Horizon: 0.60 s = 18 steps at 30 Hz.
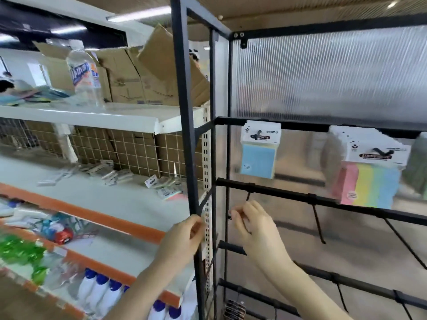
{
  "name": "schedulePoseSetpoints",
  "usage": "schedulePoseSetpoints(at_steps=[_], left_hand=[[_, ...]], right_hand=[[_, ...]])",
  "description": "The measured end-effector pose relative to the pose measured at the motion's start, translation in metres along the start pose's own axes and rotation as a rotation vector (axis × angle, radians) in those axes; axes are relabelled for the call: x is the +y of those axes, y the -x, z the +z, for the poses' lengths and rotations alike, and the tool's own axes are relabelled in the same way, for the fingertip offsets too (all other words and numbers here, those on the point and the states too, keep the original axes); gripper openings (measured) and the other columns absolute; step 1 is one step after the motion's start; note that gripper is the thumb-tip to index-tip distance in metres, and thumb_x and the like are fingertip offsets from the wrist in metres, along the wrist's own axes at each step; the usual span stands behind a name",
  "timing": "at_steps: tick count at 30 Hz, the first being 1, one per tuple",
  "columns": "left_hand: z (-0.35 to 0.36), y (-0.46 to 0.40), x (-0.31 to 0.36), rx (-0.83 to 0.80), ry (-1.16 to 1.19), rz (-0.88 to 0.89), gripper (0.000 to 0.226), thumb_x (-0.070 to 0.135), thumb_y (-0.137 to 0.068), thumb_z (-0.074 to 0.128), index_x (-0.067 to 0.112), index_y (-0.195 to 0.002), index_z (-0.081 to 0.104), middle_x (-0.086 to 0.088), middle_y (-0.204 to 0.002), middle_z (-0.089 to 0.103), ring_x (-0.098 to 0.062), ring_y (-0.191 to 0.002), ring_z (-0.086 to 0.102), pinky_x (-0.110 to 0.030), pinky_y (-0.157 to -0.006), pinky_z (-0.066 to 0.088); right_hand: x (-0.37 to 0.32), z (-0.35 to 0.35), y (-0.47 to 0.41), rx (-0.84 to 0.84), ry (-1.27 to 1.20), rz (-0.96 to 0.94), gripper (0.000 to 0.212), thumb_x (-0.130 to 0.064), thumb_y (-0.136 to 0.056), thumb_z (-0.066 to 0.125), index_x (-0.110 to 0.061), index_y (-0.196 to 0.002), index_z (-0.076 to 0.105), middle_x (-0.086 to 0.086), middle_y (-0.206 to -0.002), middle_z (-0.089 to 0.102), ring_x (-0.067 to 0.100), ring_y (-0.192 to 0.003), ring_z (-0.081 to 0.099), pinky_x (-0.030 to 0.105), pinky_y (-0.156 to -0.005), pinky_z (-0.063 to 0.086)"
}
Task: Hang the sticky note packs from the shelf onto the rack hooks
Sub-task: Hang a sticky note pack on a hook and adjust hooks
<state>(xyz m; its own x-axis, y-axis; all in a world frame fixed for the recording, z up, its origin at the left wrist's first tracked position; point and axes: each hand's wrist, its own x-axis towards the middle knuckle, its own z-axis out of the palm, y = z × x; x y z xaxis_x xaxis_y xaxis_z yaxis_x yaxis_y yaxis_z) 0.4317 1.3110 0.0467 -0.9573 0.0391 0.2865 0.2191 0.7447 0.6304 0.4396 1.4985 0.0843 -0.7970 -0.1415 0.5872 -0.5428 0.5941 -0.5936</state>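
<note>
Shelf (129, 199) edge beside rack (184, 112) post, both hands (182, 239) there.

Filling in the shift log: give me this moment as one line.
left hand: grips rack post | right hand: at empty hook | hung: two pack groups | loose packs: on shelf

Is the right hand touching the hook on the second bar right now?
Touching. The head view shows the right hand with fingertips curled round the tip of the black hook, no gap visible. It holds no sticky note pack.
</note>
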Motion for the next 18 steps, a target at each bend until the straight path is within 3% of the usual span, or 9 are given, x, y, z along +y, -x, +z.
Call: schedulePoseSetpoints(at_steps=[3,10,15,18], left_hand=[[-0.043,0.002,-0.048,0.019,-0.035,-0.083,0.010,0.026,-0.094,0.056,0.035,-0.090,0.056,0.012,-0.086,0.068,-0.005,-0.079,0.065,-0.029,-0.071,0.052],[-0.128,0.017,-0.156,0.011,-0.170,-0.235,0.015,0.031,-0.095,0.050,0.028,-0.105,0.060,0.007,-0.103,0.067,-0.016,-0.099,0.062,-0.040,-0.085,0.050],[-0.167,0.019,-0.202,0.036,-0.182,-0.274,0.011,0.028,-0.097,0.049,0.022,-0.099,0.058,0.005,-0.089,0.063,-0.021,-0.088,0.064,-0.037,-0.078,0.050],[-0.181,0.013,-0.224,0.046,-0.176,-0.295,0.013,0.025,-0.097,0.048,0.021,-0.101,0.060,0.006,-0.095,0.065,-0.017,-0.087,0.063,-0.038,-0.081,0.051]], right_hand=[[-0.033,0.060,-0.009,-0.097,-0.020,-0.071,0.015,-0.021,-0.096,0.053,-0.012,-0.098,0.065,-0.004,-0.098,0.058,0.013,-0.087,0.058,0.029,-0.075,0.048],[-0.084,0.191,-0.032,-0.276,-0.016,-0.063,0.019,-0.024,-0.097,0.050,-0.013,-0.107,0.062,0.000,-0.108,0.058,0.019,-0.100,0.057,0.034,-0.087,0.046],[-0.101,0.259,-0.055,-0.398,0.025,0.033,0.021,-0.026,-0.097,0.049,-0.012,-0.107,0.061,0.005,-0.109,0.059,0.022,-0.101,0.057,0.030,-0.087,0.042],[-0.103,0.290,-0.069,-0.428,0.032,0.078,0.020,-0.026,-0.096,0.049,-0.012,-0.104,0.061,0.005,-0.105,0.061,0.022,-0.097,0.058,0.033,-0.084,0.045]])
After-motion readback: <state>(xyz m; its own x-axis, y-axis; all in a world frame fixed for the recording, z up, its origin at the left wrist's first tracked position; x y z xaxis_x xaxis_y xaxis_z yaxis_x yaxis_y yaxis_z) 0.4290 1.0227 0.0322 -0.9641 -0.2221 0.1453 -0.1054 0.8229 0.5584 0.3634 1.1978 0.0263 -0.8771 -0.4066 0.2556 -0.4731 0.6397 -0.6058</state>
